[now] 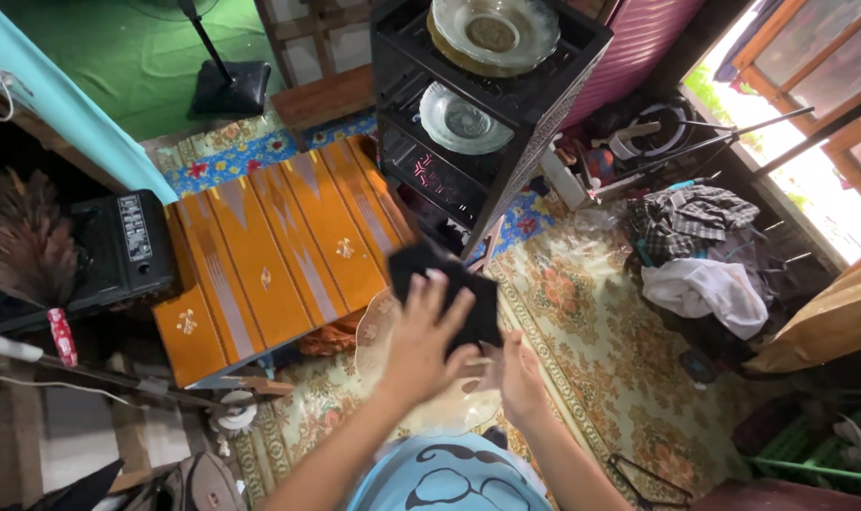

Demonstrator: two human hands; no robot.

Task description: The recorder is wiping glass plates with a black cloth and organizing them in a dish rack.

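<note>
Overhead, the left hand (421, 345) pressed its spread fingers flat on a black cloth (449, 293), while the right hand (518, 378) gripped a clear glass plate (393, 326) from beneath at the cloth's five o'clock. An orange patterned desk (270, 255) stood at ten o'clock, a black shelf rack (544, 104) of glass dishes at twelve.

Daylight glare from window (809, 142), dim left side, wide-angle edge distortion
</note>
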